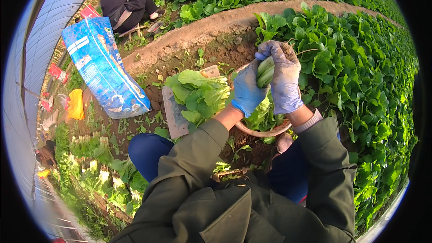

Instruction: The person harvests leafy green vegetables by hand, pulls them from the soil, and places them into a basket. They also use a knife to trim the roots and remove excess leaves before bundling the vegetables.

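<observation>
Both my hands wear dirty blue gloves and meet at a bunch of leafy greens (265, 73), its pale green stalks showing between them. My left hand (250, 87) is wrapped around the stalks from the left. On the right, my right hand (283, 74) grips the root end, where soil-covered roots (289, 49) poke out at the top. Below the hands is a round basin (261, 134) with leaves in it. Left of it, cut greens (200, 94) lie by a flat, dirty board (173, 114).
A big blue printed bag (103, 71) stands to the left. Two people (126, 5) are at the upper left, one on a low stool. Dense leafy plants (351, 64) grow on the right beyond a soil ridge (209, 27). Bundled greens (101, 175) lie at lower left.
</observation>
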